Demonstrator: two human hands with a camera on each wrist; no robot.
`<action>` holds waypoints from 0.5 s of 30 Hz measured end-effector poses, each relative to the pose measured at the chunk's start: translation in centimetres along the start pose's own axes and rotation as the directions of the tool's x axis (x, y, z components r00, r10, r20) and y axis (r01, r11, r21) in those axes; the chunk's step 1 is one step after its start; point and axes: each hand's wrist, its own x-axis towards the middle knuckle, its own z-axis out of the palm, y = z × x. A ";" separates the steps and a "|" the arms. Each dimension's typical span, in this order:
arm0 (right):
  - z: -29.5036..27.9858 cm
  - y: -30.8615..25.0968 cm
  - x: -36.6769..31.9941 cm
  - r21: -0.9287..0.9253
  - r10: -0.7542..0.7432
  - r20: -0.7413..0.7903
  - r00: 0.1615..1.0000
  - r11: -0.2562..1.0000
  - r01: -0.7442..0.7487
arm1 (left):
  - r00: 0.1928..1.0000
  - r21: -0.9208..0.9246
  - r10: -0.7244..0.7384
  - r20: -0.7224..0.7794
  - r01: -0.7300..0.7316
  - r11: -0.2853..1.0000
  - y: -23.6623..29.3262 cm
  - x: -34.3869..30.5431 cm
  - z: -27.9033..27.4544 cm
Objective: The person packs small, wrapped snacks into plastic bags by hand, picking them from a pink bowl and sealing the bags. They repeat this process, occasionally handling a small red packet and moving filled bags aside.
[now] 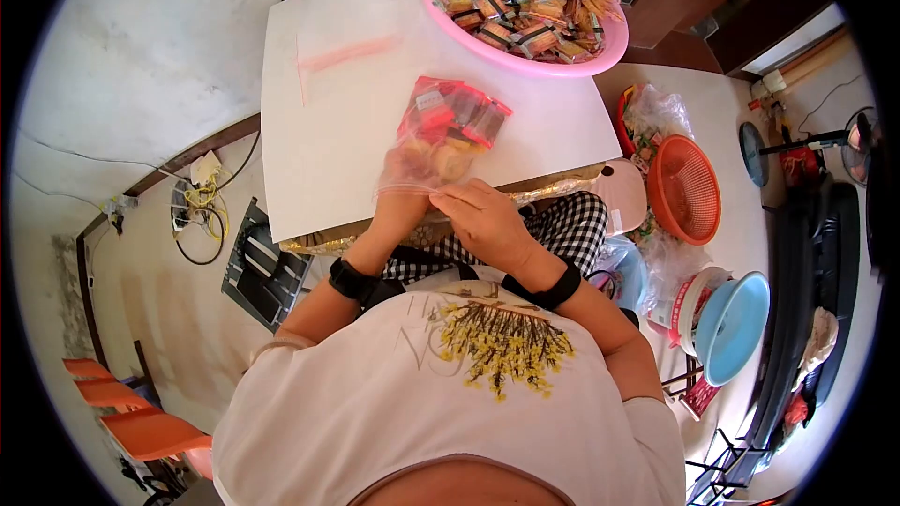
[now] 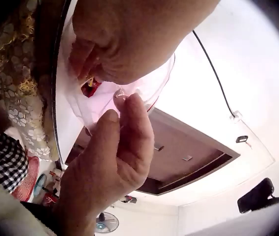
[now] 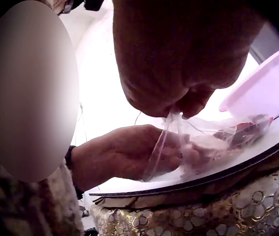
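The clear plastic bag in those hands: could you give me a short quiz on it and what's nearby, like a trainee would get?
1. Which hand pinches the rim of the clear plastic bag: A, left; B, right?
2. True or false: the pink basin holds wrapped snacks.
3. Fill in: packets at the bag's far end are partly coloured ____.

Key: 1. B, the right hand. 2. True. 3. Red.

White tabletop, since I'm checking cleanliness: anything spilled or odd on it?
Yes: in the head view, a reddish streak left of the pink basin stands out against the white tabletop; whether spilled or drawn is unclear.
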 end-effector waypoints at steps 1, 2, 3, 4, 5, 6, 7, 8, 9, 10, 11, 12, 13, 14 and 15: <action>0.0 0.0 0.0 0.006 0.009 0.000 1.000 1.000 -0.009 | 1.000 0.056 0.001 0.004 -0.002 0.998 0.5 0.0 -0.3; -0.1 0.1 0.0 0.012 0.019 -0.001 1.000 1.000 -0.019 | 0.997 0.137 -0.043 0.060 0.035 0.990 1.1 -0.1 -0.5; -0.1 0.1 0.0 0.021 0.028 0.008 1.000 0.999 -0.028 | 0.989 0.219 -0.092 0.112 0.066 0.973 1.9 -0.2 -0.9; -0.2 0.1 0.1 0.031 0.037 0.017 0.999 0.999 -0.037 | 0.977 0.301 -0.145 0.159 0.092 0.949 2.6 -0.3 -1.1; -0.2 0.1 0.1 0.041 0.047 0.026 0.999 0.998 -0.048 | 0.978 0.342 -0.081 0.190 0.011 0.940 2.0 -0.3 -1.2; 0.0 0.3 0.0 0.045 0.033 0.017 0.999 0.998 -0.034 | 0.975 0.380 -0.018 0.223 -0.070 0.922 0.8 -0.3 -1.3; 0.3 0.5 -0.1 0.048 0.020 0.007 1.000 0.999 -0.020 | 0.965 0.414 0.043 0.259 -0.151 0.898 1.0 -0.3 -1.4; 0.5 0.7 -0.2 0.052 0.007 -0.004 1.000 0.999 -0.007 | 0.968 0.218 0.009 0.251 -0.065 0.974 1.3 -0.4 -1.2; 0.4 0.8 -0.3 0.052 0.017 0.005 1.000 0.998 -0.017 | 0.968 0.010 -0.028 0.250 0.026 1.000 1.8 -0.5 -1.0; 0.3 0.9 -0.2 0.052 0.025 0.014 1.000 0.998 -0.026 | 0.964 -0.197 -0.064 0.257 0.117 0.973 2.6 -0.6 -0.8; 0.1 1.0 -0.2 0.051 0.034 0.022 0.999 0.998 -0.035 | 0.930 -0.092 -0.037 0.366 0.075 0.993 2.8 -0.7 -1.3; 0.0 1.2 -0.1 0.057 0.057 0.012 0.998 0.997 -0.057 | 0.881 0.009 -0.022 0.472 0.020 1.000 2.8 -0.8 -2.4; 0.0 1.3 -0.2 0.064 0.079 0.002 0.997 0.995 -0.079 | 0.821 0.103 -0.020 0.571 -0.047 0.994 3.0 -0.8 -3.1; 0.0 1.4 -0.3 0.072 0.101 -0.008 0.995 0.992 -0.100 | 0.801 0.146 0.042 0.597 -0.160 0.976 4.7 -0.9 -3.5; 0.0 1.6 -0.4 0.084 0.117 -0.015 0.993 0.990 -0.116 | 0.775 0.184 0.101 0.624 -0.271 0.945 6.9 -0.9 -4.3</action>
